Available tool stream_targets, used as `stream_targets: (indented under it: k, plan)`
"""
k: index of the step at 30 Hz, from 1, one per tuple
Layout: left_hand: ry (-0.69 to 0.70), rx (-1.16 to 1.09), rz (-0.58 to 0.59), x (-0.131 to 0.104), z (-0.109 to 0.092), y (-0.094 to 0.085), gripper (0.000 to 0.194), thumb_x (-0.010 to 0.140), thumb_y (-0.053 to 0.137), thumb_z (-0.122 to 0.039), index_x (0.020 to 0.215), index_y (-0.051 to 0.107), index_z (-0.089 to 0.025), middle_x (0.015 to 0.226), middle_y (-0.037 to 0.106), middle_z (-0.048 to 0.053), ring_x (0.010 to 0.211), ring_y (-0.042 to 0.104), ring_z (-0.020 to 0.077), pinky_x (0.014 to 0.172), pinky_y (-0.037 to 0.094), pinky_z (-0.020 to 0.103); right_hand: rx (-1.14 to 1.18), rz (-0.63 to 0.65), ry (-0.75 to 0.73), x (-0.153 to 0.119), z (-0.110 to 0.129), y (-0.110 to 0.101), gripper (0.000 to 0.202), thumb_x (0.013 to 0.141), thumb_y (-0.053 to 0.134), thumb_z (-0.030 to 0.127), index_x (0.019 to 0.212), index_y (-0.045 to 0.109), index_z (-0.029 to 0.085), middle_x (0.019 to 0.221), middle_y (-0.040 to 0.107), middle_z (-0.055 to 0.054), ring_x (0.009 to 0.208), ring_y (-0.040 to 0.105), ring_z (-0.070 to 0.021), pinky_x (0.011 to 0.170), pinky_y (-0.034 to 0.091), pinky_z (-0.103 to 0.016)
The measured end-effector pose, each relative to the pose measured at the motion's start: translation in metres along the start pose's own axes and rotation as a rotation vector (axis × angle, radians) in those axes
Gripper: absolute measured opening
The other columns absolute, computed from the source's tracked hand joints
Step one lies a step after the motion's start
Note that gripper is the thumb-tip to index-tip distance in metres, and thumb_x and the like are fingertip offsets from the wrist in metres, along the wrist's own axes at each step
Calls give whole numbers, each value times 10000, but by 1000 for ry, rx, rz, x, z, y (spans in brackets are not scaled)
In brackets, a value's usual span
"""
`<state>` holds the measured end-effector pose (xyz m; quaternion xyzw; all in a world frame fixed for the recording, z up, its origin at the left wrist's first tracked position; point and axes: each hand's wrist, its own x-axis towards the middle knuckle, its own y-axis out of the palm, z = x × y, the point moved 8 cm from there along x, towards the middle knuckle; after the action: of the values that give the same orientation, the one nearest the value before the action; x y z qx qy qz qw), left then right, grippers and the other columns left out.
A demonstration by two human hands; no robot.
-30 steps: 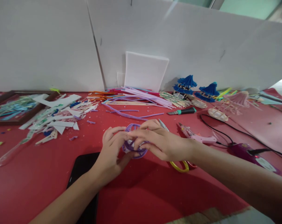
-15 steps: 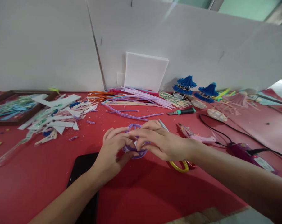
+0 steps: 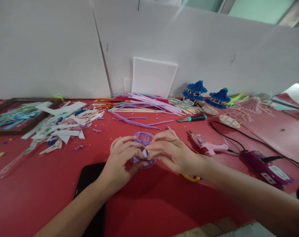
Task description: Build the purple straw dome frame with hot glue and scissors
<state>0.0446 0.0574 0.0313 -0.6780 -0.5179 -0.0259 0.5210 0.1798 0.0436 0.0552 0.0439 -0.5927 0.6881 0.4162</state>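
Observation:
A small round openwork piece of purple strips [image 3: 144, 137] is between my hands above the red table, with a bit of white inside it. My left hand [image 3: 126, 154] grips its left and near side, thumb at the lower edge. My right hand [image 3: 173, 149] has its fingers pressed together at the piece's right side, over the white bit. Fingertips hide part of the piece. Yellow-handled scissors [image 3: 192, 178] lie partly under my right hand and wrist.
A dark phone [image 3: 90, 179] lies beneath my left forearm. Rightward are a pink glue gun [image 3: 208, 144], a purple power strip [image 3: 265, 168] with black cable, and a cutter [image 3: 192, 118]. Purple strips [image 3: 154, 105], paper scraps [image 3: 65, 131] and blue-roofed models [image 3: 196, 90] stand farther back.
My right hand's fingers have shifted slightly and drawn nearer together, showing more of the purple piece's far side. My right hand and forearm now cover more of the scissors. The view has shifted a little.

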Motion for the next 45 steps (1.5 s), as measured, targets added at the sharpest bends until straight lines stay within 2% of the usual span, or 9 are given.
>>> stream_targets:
  k: [8,15,18,22,27,35,38,41,45]
  plan:
    - [19,-36,7,0,-3,0,38,844,653,-263,806,652,-263,963,715,10,1092,542,255,957,386,510,19,-69,60,0,4,-6,269,878,547,91,1129,540,188,987,663,-75,1022,540,-210,892,467,-379]
    - [-1,-5,16,0,-2,0,46,844,652,-297,810,671,-272,963,719,7,1108,529,261,962,378,515,27,-7,112,3,2,-3,195,876,513,94,1023,579,203,1012,679,-71,1005,553,-211,921,441,-415]
    - [-5,-2,11,0,-2,0,58,847,647,-309,813,675,-273,959,718,8,1100,537,257,964,381,507,-2,-2,85,3,4,-4,136,888,523,124,983,582,201,1028,678,-71,1009,554,-204,920,444,-399]
    - [14,7,3,-1,-3,0,40,850,646,-299,857,684,-291,965,717,7,1107,534,263,952,381,505,-36,-15,24,3,9,-6,173,908,538,149,1077,557,183,987,688,-67,1012,553,-192,917,447,-367]
    - [52,37,-1,-2,-5,-1,62,857,642,-267,882,685,-303,974,717,4,1123,518,267,947,360,510,-56,-17,-17,2,12,-8,124,899,552,119,1005,569,182,959,694,-53,997,568,-188,890,436,-355]
    - [76,133,5,-3,-13,-3,133,868,611,-207,864,683,-318,988,726,-16,1159,486,268,1010,247,535,-84,-62,30,-1,10,-13,175,883,551,122,1041,578,193,930,701,-44,1002,572,-203,889,429,-367]
    - [87,140,9,-3,-14,-3,133,868,616,-211,884,680,-327,992,726,-23,1166,475,275,1018,205,543,-103,-145,82,-5,5,-22,237,859,549,120,1082,571,194,905,694,-45,975,563,-207,854,441,-367]
    - [80,140,-15,-2,-14,-4,117,859,626,-226,864,683,-328,975,730,-30,1158,473,283,1015,211,541,-134,-224,91,-11,5,-26,200,848,578,132,1031,606,207,911,682,-42,957,545,-207,865,435,-378]
    - [48,114,-25,-1,-12,-4,144,861,603,-215,862,688,-332,978,725,-30,1172,458,286,1018,232,545,-153,-223,99,-15,9,-19,110,828,637,164,925,669,207,901,662,-45,949,527,-212,882,416,-388]
